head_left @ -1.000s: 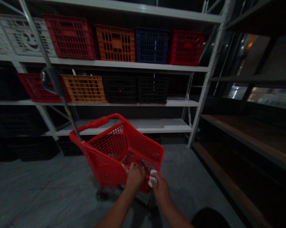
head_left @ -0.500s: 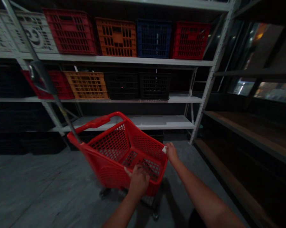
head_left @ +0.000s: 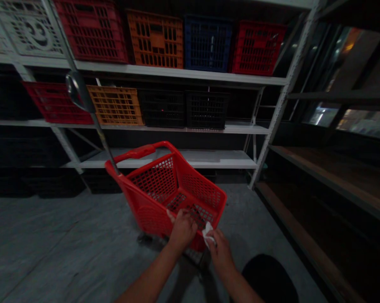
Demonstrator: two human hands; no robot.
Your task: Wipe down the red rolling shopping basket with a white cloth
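A red plastic shopping cart [head_left: 152, 189] stands on the grey floor in front of me, its handle [head_left: 136, 152] turned away. My left hand [head_left: 182, 229] is closed over the cart's near rim. Just to its right, my right hand [head_left: 220, 250] is closed on a small white cloth [head_left: 207, 233] held against the cart's near corner. A thin metal pole with a rounded metal head [head_left: 78, 90] rises from the cart's far left corner.
White shelving [head_left: 177, 75] behind the cart holds red, orange, blue, black and white crates [head_left: 155, 40]. Dark wooden shelves [head_left: 329, 172] run along the right. A dark rounded shape [head_left: 270, 280] sits at the bottom right.
My right hand with the cloth went out to the cart's right corner, then came back beside my left hand at the near rim. The view shifted slightly.
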